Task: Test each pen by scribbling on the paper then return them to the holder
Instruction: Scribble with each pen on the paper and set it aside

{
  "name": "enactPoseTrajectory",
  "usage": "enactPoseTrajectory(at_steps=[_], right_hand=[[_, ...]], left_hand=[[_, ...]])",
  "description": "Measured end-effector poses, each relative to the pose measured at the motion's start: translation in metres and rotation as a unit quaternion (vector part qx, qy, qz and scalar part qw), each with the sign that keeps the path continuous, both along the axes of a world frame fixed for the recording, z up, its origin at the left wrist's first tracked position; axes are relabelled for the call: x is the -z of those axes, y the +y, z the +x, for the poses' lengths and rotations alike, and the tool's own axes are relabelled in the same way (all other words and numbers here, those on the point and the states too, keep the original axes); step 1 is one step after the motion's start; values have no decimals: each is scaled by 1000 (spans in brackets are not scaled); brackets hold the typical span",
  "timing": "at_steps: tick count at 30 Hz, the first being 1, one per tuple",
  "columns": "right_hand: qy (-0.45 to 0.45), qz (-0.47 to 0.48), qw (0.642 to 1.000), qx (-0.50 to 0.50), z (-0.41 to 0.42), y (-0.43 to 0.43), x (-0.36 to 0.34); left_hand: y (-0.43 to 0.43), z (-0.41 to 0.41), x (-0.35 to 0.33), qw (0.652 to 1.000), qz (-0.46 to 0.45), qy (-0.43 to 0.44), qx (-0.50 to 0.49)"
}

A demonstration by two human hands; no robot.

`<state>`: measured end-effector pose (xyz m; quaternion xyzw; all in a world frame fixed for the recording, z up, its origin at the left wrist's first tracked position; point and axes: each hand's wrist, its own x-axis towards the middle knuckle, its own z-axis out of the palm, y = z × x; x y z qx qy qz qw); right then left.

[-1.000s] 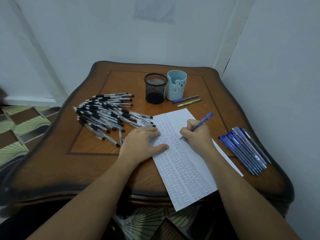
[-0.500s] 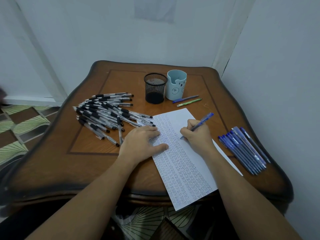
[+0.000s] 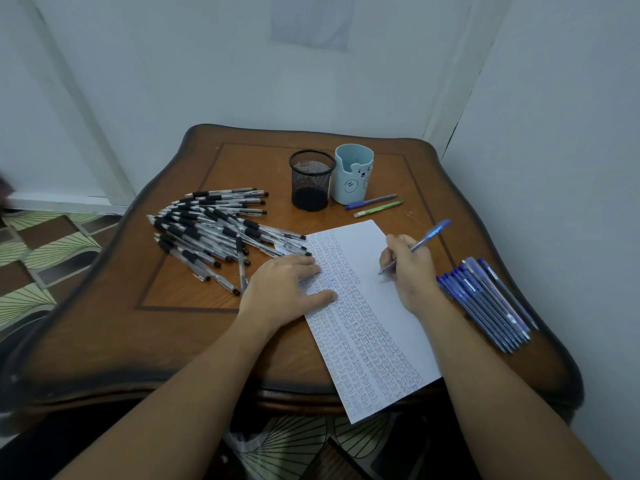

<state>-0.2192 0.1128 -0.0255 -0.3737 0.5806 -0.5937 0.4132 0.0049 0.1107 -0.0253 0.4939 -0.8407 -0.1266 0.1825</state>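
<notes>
A white paper (image 3: 374,306) covered in columns of small scribbles lies across the table's front. My right hand (image 3: 412,268) grips a blue pen (image 3: 427,239) with its tip on the paper's blank right strip. My left hand (image 3: 287,289) rests flat on the paper's left edge, fingers spread. A black mesh holder (image 3: 311,180) and a light blue bear cup (image 3: 353,178) stand at the back. Several black-grip pens (image 3: 214,230) are heaped to the left, and several blue pens (image 3: 485,299) lie in a row at the right.
A blue pen (image 3: 370,201) and a green pen (image 3: 378,208) lie in front of the bear cup. The wooden table (image 3: 173,323) sits in a corner, with walls close behind and to the right. Patterned floor shows on the left.
My right hand and the pen have shifted slightly to the right on the paper. The left hand stays in place.
</notes>
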Motion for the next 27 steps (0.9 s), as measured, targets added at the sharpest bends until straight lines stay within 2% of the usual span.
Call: enactPoseTrajectory(at_steps=[3,8,13,15,20,23,27], right_hand=[[-29,21,999,-10,2,0,-6],[-15,64,996,-55,2,2,-18],[-119,78,986,-87,-1,4,-36],[-111,74,988,-76,-3,4,-39],[-19,84,994,-64,-5,7,-42],[101,62,992,-42,-22,11,-46],[270,84,959,33,-80,25,-52]], left_hand=[[1,-1,-2,1000,8,1,-3],[-1,0,-1,1000,13,-6,0],[0,1,-4,999,18,-25,9],[0,1,-5,999,22,-26,11],[1,2,-8,999,21,-23,12],[1,2,-7,999,22,-32,14],[0,2,-5,999,22,-29,18]])
